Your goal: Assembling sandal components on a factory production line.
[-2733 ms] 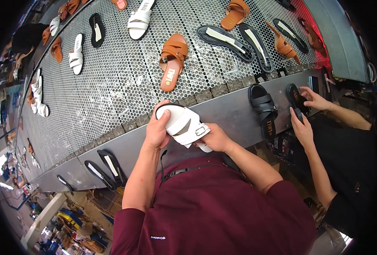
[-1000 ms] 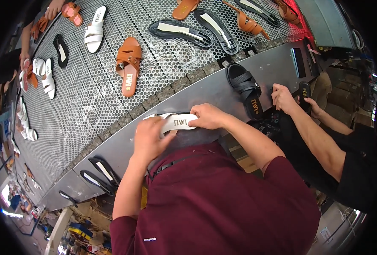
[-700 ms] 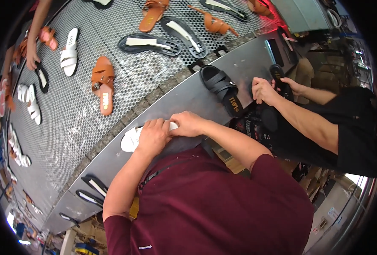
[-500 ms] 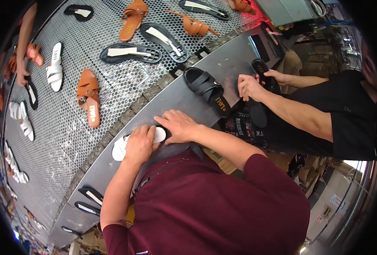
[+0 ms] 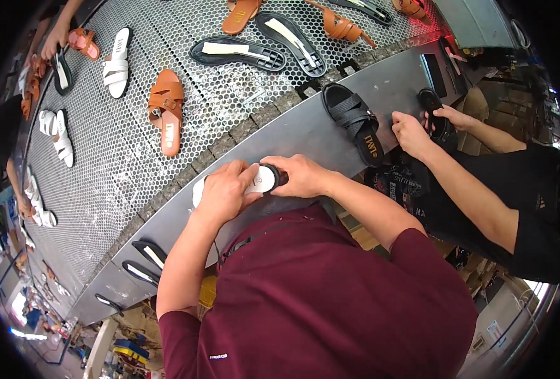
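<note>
A white sandal (image 5: 259, 179) lies between my two hands, over the grey metal ledge close to my waist. My left hand (image 5: 225, 189) is closed over the sandal's straps and upper, covering most of that part. At the heel end, my right hand (image 5: 302, 177) grips with its fingers curled around a black sole edge (image 5: 276, 177). White insole shows between the hands, with the black rim around its heel. The sandal's underside is hidden.
Ahead, a perforated metal conveyor (image 5: 229, 120) carries a brown sandal (image 5: 166, 114), a white sandal (image 5: 117, 63) and black soles (image 5: 237, 54). A black strappy sandal (image 5: 352, 123) rests on the ledge to my right. Beyond it, a co-worker's hands (image 5: 412, 136) hold another black sandal.
My right hand has changed from fingers stretched along the ledge to curling around the heel end. The sandal's heel appears slightly raised. The whole view has shifted, moving the scene rightward.
</note>
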`<state>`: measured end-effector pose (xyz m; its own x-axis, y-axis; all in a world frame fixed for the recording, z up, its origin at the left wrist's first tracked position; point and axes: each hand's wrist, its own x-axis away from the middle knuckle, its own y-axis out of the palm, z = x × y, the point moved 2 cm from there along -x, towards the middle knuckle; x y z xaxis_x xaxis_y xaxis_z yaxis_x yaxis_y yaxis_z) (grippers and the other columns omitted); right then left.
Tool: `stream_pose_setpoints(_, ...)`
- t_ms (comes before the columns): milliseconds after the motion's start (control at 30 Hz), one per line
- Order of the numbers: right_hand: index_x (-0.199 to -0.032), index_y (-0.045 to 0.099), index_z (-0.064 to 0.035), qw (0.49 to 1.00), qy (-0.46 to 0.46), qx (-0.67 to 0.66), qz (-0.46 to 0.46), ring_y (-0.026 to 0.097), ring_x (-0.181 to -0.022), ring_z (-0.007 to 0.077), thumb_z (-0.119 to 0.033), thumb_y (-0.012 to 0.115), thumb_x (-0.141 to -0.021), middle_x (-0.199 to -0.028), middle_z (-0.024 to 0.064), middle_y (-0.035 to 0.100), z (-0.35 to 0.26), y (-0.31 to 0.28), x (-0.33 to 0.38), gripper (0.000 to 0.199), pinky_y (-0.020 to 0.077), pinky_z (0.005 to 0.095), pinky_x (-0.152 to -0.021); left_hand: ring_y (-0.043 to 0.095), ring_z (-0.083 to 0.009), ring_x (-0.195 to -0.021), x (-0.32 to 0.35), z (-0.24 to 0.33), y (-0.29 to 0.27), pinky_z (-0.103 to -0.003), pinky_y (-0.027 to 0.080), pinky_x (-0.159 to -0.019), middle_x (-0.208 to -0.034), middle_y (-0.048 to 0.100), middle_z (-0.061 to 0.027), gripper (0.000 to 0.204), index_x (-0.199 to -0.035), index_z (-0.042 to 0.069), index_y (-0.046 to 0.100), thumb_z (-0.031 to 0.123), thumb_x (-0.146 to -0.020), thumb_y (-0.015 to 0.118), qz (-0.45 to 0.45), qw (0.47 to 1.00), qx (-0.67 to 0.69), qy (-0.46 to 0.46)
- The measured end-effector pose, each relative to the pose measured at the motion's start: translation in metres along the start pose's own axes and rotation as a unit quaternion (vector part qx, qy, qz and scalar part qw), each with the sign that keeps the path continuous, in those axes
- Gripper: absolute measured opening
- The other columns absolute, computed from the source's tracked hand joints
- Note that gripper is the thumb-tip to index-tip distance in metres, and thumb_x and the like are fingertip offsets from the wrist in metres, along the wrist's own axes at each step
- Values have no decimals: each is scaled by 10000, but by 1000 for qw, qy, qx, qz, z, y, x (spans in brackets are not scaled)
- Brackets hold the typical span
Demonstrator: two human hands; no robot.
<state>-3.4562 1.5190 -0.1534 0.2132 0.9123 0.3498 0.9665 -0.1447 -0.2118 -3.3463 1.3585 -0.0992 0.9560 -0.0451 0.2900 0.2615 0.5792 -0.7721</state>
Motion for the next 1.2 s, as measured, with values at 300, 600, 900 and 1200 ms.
stream_pose_setpoints(300, -1248, 486, -40, 998, 39, -48, -26, 648, -869, 354, -194, 742, -694, -950, 197, 660, -5, -8, 3, 630, 520, 399, -764, 588, -284, -914, -6, 3, 1, -399, 492, -760, -953, 571, -81, 492, -1081, 89, 582, 243, -658, 781, 4, 1000, 12, 4)
stream_pose_setpoints(600, -1172, 571, -8, 994, 37, 7, 102, 647, -867, 381, -284, 673, -787, -944, 224, 661, -5, -8, 5, 485, 517, 427, -779, 584, -299, -927, -17, 15, 14, -401, 499, -757, -1031, 577, -113, 563, -1151, 50, 574, 220, -655, 780, 40, 999, -10, 21)
stream_pose_setpoints(900, -1136, 592, -7, 998, -1, -42, 50, 659, -811, 345, -241, 639, -808, -893, 215, 664, -2, -41, -3, 406, 513, 386, -727, 593, -329, -1023, -37, 3, -12, -399, 481, -862, -1113, 603, -178, 579, -1198, 7, 554, 288, -722, 728, -5, 993, 82, -80)
stream_pose_setpoints(1200, -1166, 573, 50, 975, 38, -211, 66, 549, -653, 95, -228, 720, -799, -754, 48, 644, 7, -54, -35, 483, 463, 265, -631, 640, -159, -697, -52, -18, -20, -305, 509, -643, -813, 674, -132, 362, -1001, -52, 638, 274, -844, 635, -1, 887, 361, -288)
